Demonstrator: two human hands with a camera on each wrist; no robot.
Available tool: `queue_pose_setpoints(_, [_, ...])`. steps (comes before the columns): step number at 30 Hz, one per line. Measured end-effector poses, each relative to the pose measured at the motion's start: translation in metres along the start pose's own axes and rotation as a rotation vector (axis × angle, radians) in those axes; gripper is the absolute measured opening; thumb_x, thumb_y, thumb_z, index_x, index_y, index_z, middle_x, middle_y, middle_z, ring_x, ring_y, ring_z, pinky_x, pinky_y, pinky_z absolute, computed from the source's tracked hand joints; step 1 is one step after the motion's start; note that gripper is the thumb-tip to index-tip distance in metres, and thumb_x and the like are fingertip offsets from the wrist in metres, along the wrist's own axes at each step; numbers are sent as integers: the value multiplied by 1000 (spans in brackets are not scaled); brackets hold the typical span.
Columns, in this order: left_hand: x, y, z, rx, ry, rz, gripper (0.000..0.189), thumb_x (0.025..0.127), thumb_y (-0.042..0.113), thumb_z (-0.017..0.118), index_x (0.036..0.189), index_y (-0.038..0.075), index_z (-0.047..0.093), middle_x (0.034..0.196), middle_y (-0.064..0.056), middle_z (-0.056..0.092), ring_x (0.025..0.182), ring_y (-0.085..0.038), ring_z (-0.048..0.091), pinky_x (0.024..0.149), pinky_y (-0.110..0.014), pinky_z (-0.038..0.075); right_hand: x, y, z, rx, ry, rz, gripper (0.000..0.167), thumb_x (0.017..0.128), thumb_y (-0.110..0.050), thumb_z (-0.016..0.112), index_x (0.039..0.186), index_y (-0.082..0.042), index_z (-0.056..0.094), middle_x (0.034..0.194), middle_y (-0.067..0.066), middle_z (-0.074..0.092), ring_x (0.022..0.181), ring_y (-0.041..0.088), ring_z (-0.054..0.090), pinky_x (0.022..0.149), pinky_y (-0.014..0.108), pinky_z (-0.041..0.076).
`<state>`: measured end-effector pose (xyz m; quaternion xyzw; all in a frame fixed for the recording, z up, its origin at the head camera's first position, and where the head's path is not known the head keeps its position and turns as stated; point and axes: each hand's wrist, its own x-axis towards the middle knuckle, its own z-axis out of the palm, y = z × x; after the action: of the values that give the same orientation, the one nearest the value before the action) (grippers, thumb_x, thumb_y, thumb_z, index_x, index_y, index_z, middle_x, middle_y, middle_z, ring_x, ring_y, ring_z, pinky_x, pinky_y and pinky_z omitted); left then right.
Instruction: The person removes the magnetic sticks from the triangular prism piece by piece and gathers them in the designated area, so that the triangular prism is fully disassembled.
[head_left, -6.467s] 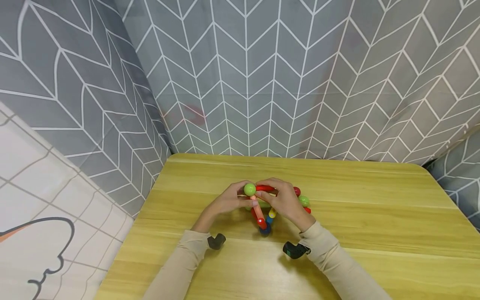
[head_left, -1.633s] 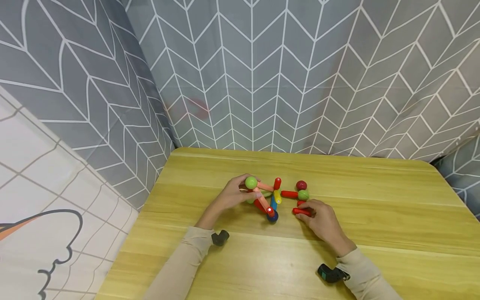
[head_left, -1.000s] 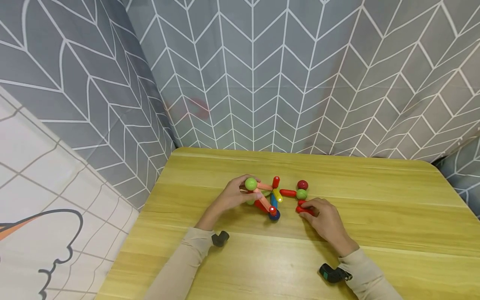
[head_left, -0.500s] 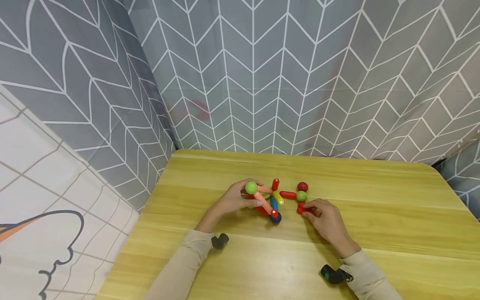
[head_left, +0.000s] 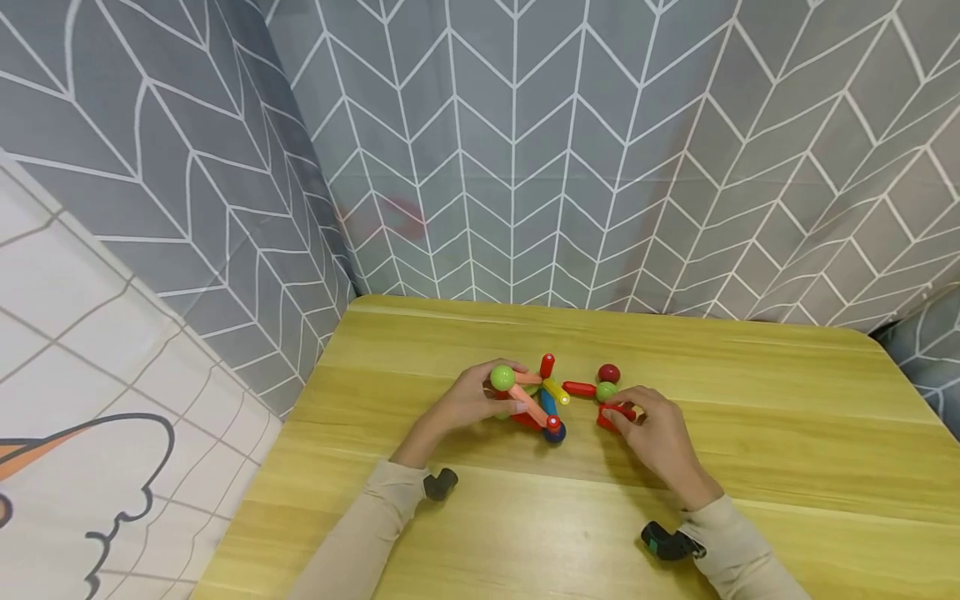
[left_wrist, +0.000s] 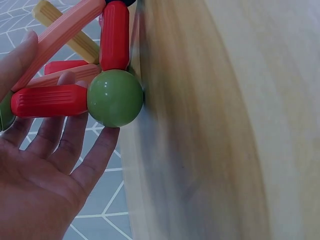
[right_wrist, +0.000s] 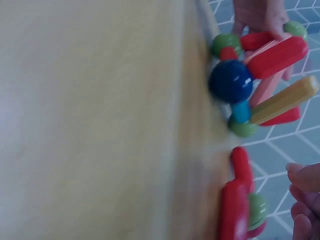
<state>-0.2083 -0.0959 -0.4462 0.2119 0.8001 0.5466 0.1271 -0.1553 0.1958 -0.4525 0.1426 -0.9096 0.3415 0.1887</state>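
My left hand (head_left: 468,397) grips the left side of a magnetic stick-and-ball structure (head_left: 531,406). Its thumb lies on a salmon rod (left_wrist: 60,42), and its fingers spread behind a red rod (left_wrist: 49,100) and a green ball (left_wrist: 116,97). The structure also has a blue ball (right_wrist: 231,81), a blue rod (head_left: 549,402) and a yellow rod (head_left: 557,392). On the right, my right hand (head_left: 654,423) seems to pinch a short red rod (head_left: 627,412) between thumb and forefinger. The right wrist view barely shows those fingertips, and the pinched rod cannot be made out there.
Between my hands lies a red rod (head_left: 579,388) against a loose green ball (head_left: 606,391), with a dark red ball (head_left: 609,372) behind it. Another red rod (right_wrist: 234,212) rests on the wooden table (head_left: 750,433). A patterned curtain (head_left: 525,167) hangs along the back edge.
Both hands worked together at the structure several seconds ago. Since then my right hand has moved right to the red rods and shifted slightly, the pinched rod moving with it. The left keeps its grip.
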Motion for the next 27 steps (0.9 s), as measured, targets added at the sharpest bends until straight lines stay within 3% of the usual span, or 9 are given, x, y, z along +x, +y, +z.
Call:
queue_pose_setpoints(10, [-1, 4, 4, 12, -19, 18, 51, 87, 16, 80, 135, 10, 63, 138, -7, 65, 116, -19, 61, 93, -28, 52, 13, -31, -7, 109, 62, -70, 18, 77, 2, 82, 91, -7, 77, 90, 1, 76, 81, 14, 68, 75, 15, 56])
queue_pose_setpoints(15, [-1, 5, 6, 49, -1, 21, 52, 86, 17, 80, 134, 12, 63, 137, -5, 66, 121, -22, 62, 97, -34, 52, 18, -45, -7, 166, 60, -116, 18, 78, 4, 82, 90, -8, 77, 89, 0, 74, 78, 8, 65, 72, 14, 54])
queue_pose_setpoints(21, [-1, 6, 8, 52, 4, 23, 50, 87, 18, 80, 134, 13, 64, 135, -3, 67, 121, -22, 62, 100, -35, 52, 27, -64, -2, 232, 37, -185, 28, 76, 5, 83, 102, -5, 75, 90, 5, 73, 76, 15, 67, 67, 28, 60])
queue_pose_setpoints(27, [-1, 7, 10, 39, -6, 33, 51, 86, 14, 80, 135, 11, 63, 134, -6, 67, 120, -22, 64, 100, -31, 52, 34, -82, 8, 240, -30, -206, 42, 77, -1, 84, 117, -4, 71, 104, 8, 72, 88, 25, 67, 76, 38, 61])
